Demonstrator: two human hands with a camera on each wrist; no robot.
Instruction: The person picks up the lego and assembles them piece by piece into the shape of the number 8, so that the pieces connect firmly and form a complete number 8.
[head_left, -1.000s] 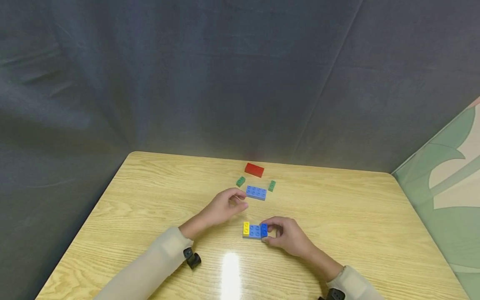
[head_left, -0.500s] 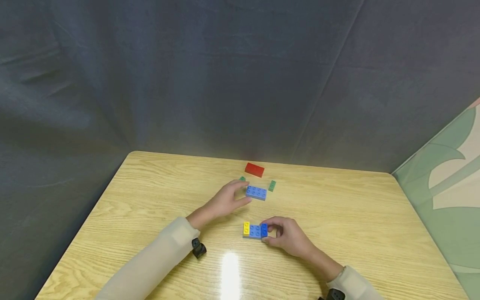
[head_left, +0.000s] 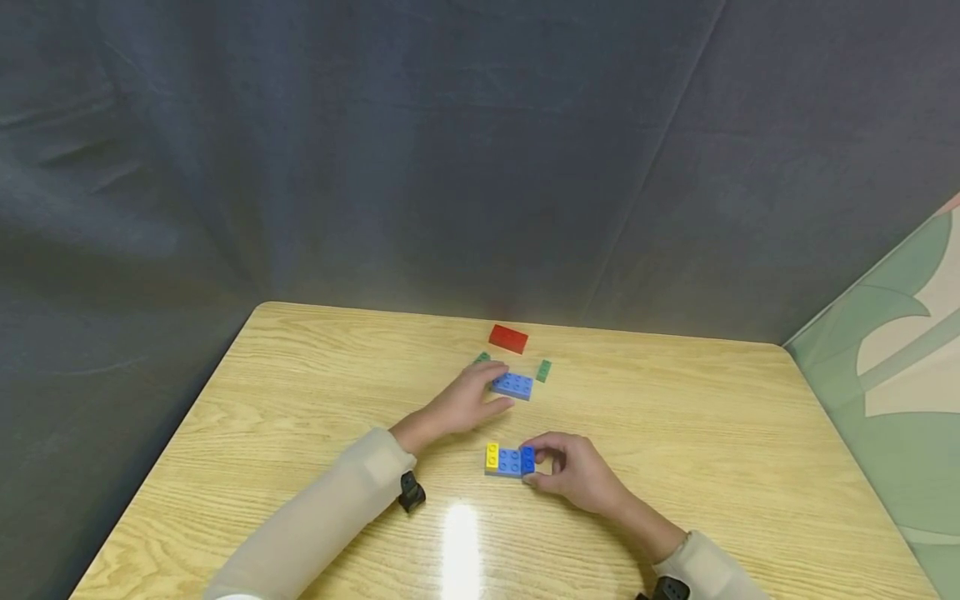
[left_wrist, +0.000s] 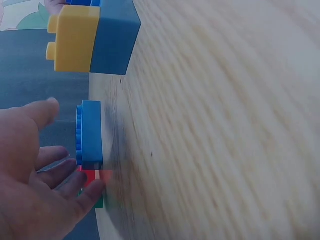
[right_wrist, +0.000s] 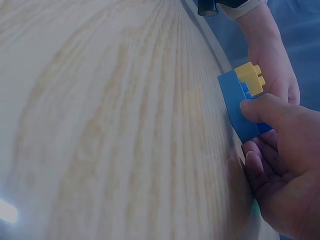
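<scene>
My right hand (head_left: pixel 581 475) pinches the right end of a small brick build on the table. The build is a light blue toy brick (head_left: pixel 510 462) with a yellow brick (head_left: pixel 492 456) on its left end and a dark blue brick (head_left: pixel 528 461) on its right. In the right wrist view, the thumb lies along the light blue brick's side (right_wrist: pixel 236 111). Farther back, my left hand (head_left: pixel 461 404) reaches around the left end of a loose blue brick (head_left: pixel 519 386), fingers over its far side and thumb at the near side. The left wrist view shows these fingers spread, not closed on the loose brick (left_wrist: pixel 91 132).
Behind the loose brick lie a red brick (head_left: pixel 508 339) and two small green bricks, one to the right (head_left: pixel 543 371) and one partly hidden behind the left fingers (head_left: pixel 482 357). A dark curtain (head_left: pixel 480 167) hangs beyond the wooden table's far edge (head_left: pixel 375 313).
My left hand has moved forward and right, from beside the loose blue brick to around its left end, covering part of one green brick. The right hand and its build have stayed put.
</scene>
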